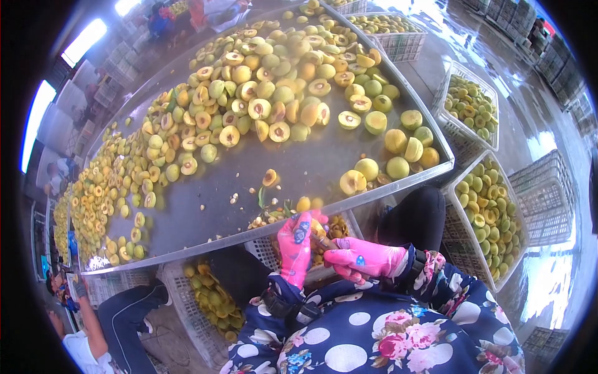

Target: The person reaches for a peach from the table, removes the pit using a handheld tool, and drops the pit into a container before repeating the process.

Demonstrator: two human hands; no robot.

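Pink-gloved fingers (341, 257), brown handle (325, 242), halved fruit (259, 109)

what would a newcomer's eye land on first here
Probably the big heap of yellow-green round fruit, many cut in half, spread across the far and left parts of the grey metal table. Next, the bright pink gloves on the left hand and right hand, close together at the near edge. Then the white slatted plastic crate of similar fruit, on the right.
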